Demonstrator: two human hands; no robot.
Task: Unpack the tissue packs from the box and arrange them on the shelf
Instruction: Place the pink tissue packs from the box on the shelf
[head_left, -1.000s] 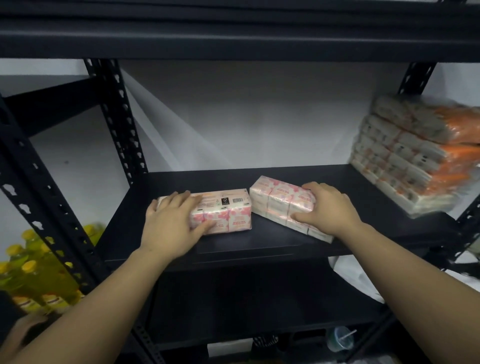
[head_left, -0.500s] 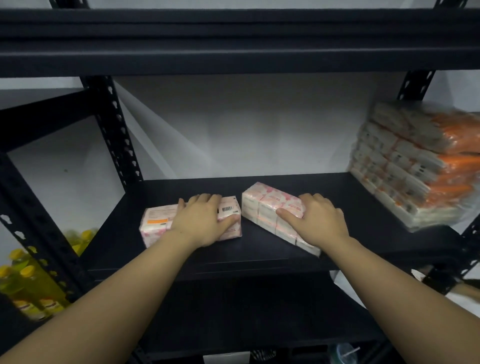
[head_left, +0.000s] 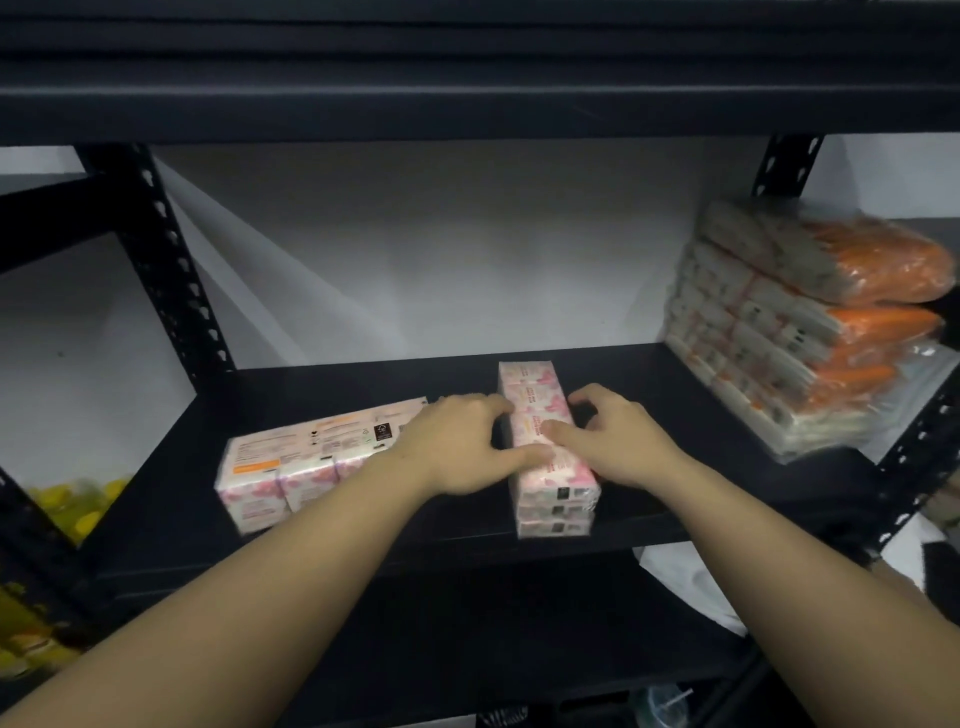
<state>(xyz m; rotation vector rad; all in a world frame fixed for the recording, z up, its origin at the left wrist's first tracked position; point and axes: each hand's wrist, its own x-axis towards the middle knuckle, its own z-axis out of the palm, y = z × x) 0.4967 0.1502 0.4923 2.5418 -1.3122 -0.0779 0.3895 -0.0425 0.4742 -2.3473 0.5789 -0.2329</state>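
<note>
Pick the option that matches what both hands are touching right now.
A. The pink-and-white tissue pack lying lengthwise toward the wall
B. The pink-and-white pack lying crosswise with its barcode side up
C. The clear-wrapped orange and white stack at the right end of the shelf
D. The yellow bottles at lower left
A: the left hand and right hand flank the pink-and-white tissue pack lying lengthwise, thumbs on its top.
</note>
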